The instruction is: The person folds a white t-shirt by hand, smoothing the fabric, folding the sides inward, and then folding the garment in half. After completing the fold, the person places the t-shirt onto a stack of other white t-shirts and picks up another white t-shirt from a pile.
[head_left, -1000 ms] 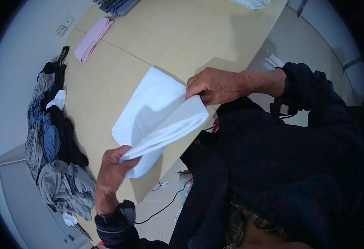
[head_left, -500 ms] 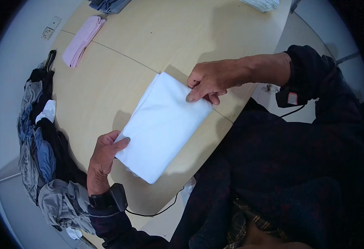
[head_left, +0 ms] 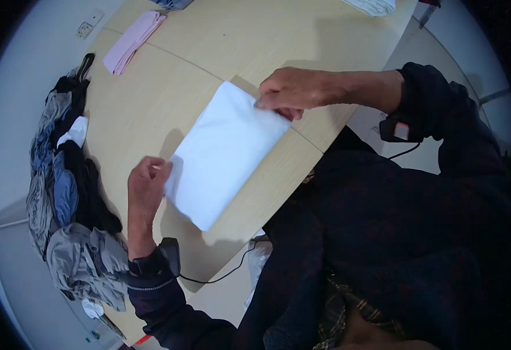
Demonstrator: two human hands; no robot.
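A folded white cloth [head_left: 223, 154] lies flat on the light wooden table [head_left: 185, 29], near its front edge. My right hand [head_left: 284, 96] is at the cloth's upper right corner, with its fingers closed on the fabric. At the left edge of the cloth is my left hand [head_left: 150, 175], its fingers curled and slightly blurred. Whether the left fingertips grip the fabric or only touch it cannot be made out.
A folded pink cloth [head_left: 133, 41] lies at the upper left. Heaped dark, blue and grey clothes [head_left: 74, 204] run along the left edge. Another pale folded cloth [head_left: 372, 4] is at the top right. A black cable [head_left: 226, 275] hangs beside the front edge.
The thumb of my left hand has come off the top of the cloth. Both hands and the cloth sit slightly higher in view, and the whole scene has shifted as the camera moved.
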